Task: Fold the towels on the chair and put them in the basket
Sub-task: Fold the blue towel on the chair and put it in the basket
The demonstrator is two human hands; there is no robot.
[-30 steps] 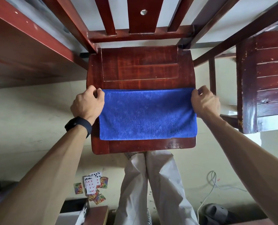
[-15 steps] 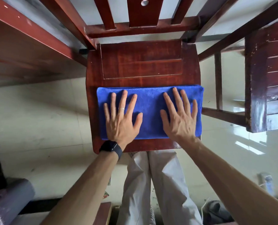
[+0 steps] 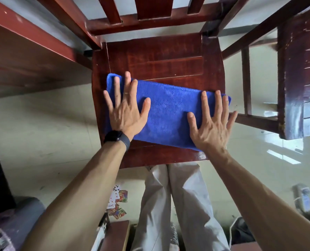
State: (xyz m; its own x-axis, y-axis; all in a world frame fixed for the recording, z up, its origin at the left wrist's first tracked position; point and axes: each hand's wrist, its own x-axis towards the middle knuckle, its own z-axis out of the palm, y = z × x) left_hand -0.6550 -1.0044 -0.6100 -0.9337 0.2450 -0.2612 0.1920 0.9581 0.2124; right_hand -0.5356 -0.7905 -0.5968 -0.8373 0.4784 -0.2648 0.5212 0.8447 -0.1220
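Blue microfibre towel [image 3: 168, 113]: folded to a long strip, lies skewed across front half of seat of red-brown wooden chair [image 3: 168, 51], ctr of frame. Its left end sits higher in frame than its right end, which reaches seat's right edge.
Left hand [image 3: 127, 115]: flat, fingers spread wide, palm down on towel's left part; black wristband [image 3: 117, 137] on wrist.
Right hand [image 3: 212, 129]: flat, fingers spread wide, palm down on towel's right part.
Floor, lower ctr: playing cards [image 3: 119, 201], scattered.
Lower right: white power strip [image 3: 303, 198], blurred.
Pale trousers [image 3: 177, 205]: below seat's front edge.
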